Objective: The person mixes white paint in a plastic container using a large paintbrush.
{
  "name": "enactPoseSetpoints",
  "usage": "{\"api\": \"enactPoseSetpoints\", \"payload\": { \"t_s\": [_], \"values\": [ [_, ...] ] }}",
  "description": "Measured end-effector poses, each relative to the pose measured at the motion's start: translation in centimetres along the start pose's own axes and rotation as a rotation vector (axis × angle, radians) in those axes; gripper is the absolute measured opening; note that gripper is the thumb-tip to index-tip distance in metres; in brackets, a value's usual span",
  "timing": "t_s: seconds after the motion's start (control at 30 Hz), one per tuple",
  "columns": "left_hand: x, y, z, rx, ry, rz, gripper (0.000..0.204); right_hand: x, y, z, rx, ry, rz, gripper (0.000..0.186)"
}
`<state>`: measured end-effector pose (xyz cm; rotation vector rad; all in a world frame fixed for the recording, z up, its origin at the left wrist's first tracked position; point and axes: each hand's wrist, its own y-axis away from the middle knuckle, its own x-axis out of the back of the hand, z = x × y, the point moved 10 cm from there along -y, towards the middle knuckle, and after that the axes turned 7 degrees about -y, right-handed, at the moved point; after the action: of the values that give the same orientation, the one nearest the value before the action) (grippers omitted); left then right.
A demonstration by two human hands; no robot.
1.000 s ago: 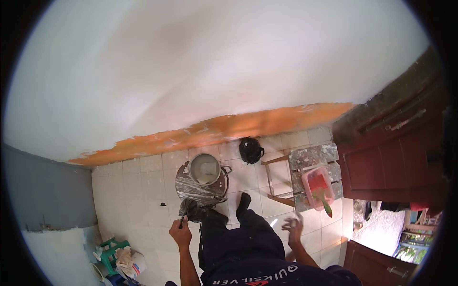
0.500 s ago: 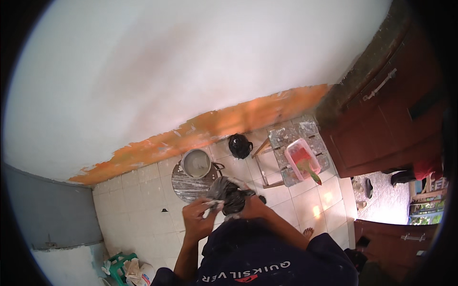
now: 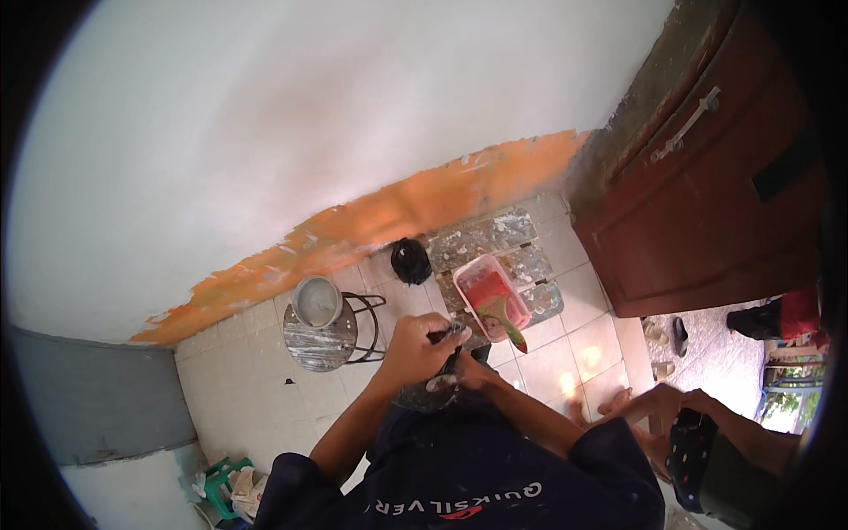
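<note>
My left hand (image 3: 422,352) is closed round dark plastic bunched at its fingers. Close against it, my right hand (image 3: 473,374) grips the same dark plastic bag (image 3: 422,397), whose loose part hangs below both hands, in front of my shirt. White smears mark my fingers. What the bag contains, if anything, is hidden. Just beyond my hands is a pale pink tub (image 3: 523,325) with red inside; a green-headed brush (image 3: 496,311) lies across it, its handle over the near rim. The tub stands on a paint-spattered wooden bench (image 3: 481,231).
A pot of grey paste (image 3: 316,301) stands on a round stool (image 3: 320,346) to the left. A knotted black bag (image 3: 411,261) rests by the half-coated wall. At right are a brown door (image 3: 680,230) and another person's arm (image 3: 649,406). A green stool (image 3: 221,486) stands lower left.
My hands have drawn together and the bag hangs lower between them. The view has shifted, so bench and tub appear further left. Another person has come in at the right.
</note>
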<state>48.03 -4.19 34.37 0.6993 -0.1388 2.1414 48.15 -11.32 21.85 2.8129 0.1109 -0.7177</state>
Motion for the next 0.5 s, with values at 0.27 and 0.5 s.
{"api": "enactPoseSetpoints", "payload": {
  "t_s": [0.27, 0.5],
  "values": [
    [-7.3, -5.8, -5.0, 0.178, -0.020, -0.142, 0.028, 4.0, 3.7, 8.4, -0.354, -0.809, 0.110, 0.050],
    [-12.2, -5.8, -11.9, 0.495, 0.327, -0.394, 0.033, 5.2, 4.3, 10.6, -0.501, -0.876, 0.058, 0.038]
  ]
}}
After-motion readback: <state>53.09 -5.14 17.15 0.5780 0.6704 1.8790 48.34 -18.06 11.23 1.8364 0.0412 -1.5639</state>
